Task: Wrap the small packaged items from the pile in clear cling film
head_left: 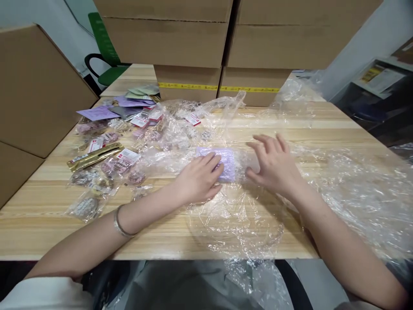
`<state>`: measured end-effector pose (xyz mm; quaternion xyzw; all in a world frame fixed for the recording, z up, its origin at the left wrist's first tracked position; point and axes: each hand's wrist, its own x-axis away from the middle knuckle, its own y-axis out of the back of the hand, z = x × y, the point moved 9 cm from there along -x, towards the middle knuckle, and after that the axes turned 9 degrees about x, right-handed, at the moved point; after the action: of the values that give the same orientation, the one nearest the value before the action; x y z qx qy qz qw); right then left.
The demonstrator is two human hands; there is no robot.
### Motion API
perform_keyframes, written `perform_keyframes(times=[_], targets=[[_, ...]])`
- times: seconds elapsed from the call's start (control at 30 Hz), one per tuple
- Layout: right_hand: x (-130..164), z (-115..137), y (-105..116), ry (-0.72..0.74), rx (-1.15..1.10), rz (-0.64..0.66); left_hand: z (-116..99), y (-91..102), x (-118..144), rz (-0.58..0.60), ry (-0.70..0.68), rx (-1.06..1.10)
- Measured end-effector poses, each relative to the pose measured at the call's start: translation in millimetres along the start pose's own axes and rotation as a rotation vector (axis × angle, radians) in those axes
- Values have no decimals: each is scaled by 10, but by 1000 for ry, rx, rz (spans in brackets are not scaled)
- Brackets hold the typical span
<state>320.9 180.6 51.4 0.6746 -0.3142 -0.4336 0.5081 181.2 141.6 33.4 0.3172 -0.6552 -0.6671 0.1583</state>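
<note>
A flat purple packet point(228, 161) lies on the table in front of me, with clear bubble wrap point(237, 215) around and below it. My left hand point(201, 174) rests flat over the packet's left part, fingers stretched out. Just right of the packet, my right hand point(272, 165) hovers with spread, bent fingers and nothing visible in it. The wrap runs from the packet toward both sides and hangs over the table's front edge. Whether the packet is fully enclosed, I cannot tell.
Left of my hands lie several small bagged items point(85, 206), a gold packet point(97, 157) and purple packets point(100, 113). More bubble wrap point(364, 189) spreads at the right. Cardboard boxes point(187, 43) stand at the back, another box point(38, 94) at the left. A green chair point(109, 51) is behind.
</note>
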Motion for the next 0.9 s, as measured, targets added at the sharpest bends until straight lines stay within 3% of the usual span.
perform_keyframes(times=[0.1, 0.17, 0.33, 0.43, 0.57, 0.63, 0.7, 0.9], targets=[[112, 392, -29, 352, -108, 69, 42, -164, -125, 108, 110, 61], [137, 454, -101, 386, -130, 106, 87, -195, -177, 155, 149, 98], [43, 322, -195, 246, -14, 5, 158, -144, -251, 127, 222, 140], [31, 323, -159, 246, 60, -52, 189, -167, -281, 112, 276, 103], [68, 342, 159, 171, 98, -295, 214, -68, -298, 64, 305, -1], [101, 334, 374, 68, 119, -451, 216, 98, -283, -16, 322, -56], [100, 348, 521, -17, 138, -529, 198, 296, -252, -111, 338, -110], [-107, 268, 543, -210, -36, -390, 41, 714, -157, -358, 296, -180]])
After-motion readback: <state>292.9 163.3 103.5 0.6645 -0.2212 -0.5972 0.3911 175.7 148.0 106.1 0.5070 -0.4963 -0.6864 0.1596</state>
